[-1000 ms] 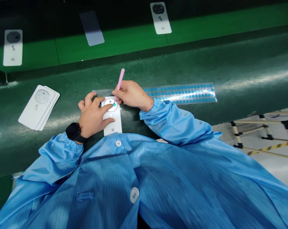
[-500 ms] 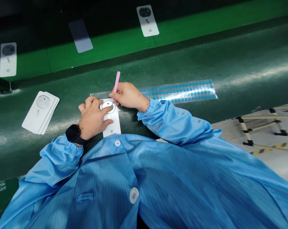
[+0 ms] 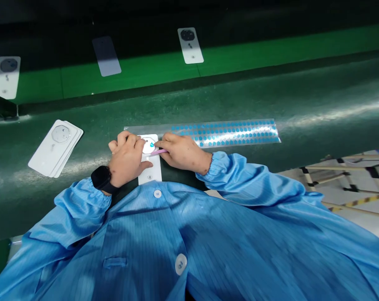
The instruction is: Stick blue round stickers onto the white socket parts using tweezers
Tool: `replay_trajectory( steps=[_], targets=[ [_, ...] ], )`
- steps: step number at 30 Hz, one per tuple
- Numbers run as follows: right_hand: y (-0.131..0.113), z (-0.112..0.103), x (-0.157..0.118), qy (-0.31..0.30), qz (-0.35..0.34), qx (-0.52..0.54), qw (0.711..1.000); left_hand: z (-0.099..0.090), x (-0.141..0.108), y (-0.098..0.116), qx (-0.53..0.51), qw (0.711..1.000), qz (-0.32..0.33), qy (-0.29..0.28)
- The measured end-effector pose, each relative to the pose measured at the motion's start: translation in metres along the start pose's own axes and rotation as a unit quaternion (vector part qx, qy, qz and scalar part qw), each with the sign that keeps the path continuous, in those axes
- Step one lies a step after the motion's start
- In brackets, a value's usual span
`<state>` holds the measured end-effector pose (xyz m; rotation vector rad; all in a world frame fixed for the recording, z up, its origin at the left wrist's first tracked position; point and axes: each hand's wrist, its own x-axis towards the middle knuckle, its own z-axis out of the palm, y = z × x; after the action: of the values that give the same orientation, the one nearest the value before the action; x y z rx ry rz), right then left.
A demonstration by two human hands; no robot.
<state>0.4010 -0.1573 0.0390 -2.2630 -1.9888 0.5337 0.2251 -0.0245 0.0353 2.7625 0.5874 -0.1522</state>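
Observation:
A white phone back cover (image 3: 151, 170) lies in front of my chest, its lower end against my blue smock. My left hand (image 3: 126, 158) is closed over its left edge, with curled fingers near the top and the thumb on the surface. A small blue sticker (image 3: 152, 144) sits inside the round camera area. From the right, my right hand (image 3: 183, 151) grips pink tweezers (image 3: 158, 152). They lie nearly flat across the cover, just below the sticker. The fingers partly hide the tweezers' handle.
Behind my hands lies a clear sheet with rows of blue dots (image 3: 233, 133). A fanned stack of white covers (image 3: 48, 150) rests at left. On the green strip behind are more covers (image 3: 191, 46), (image 3: 107, 56), (image 3: 7, 77). Pipe framing (image 3: 327, 175) stands at lower right.
My right hand has turned and lowered, swinging the tweezers from upright to nearly flat. My left index finger has drawn back, showing the blue sticker. The view has shifted slightly.

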Motion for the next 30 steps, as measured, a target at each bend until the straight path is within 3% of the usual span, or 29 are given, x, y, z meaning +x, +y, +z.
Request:
replay_trajectory(
  steps=[7,23,30],
  targets=[
    [-0.019,-0.005,0.0,-0.081,0.004,-0.084,0.993,0.001,0.001,0.003,-0.012,1.0,-0.017,0.006],
    [-0.028,-0.01,-0.002,-0.109,0.027,-0.084,0.99,-0.005,0.013,0.015,-0.016,0.997,-0.043,-0.06],
    [-0.028,-0.024,0.008,-0.129,0.021,-0.09,0.987,-0.01,0.024,0.017,-0.021,0.996,-0.056,-0.069]
  ],
)
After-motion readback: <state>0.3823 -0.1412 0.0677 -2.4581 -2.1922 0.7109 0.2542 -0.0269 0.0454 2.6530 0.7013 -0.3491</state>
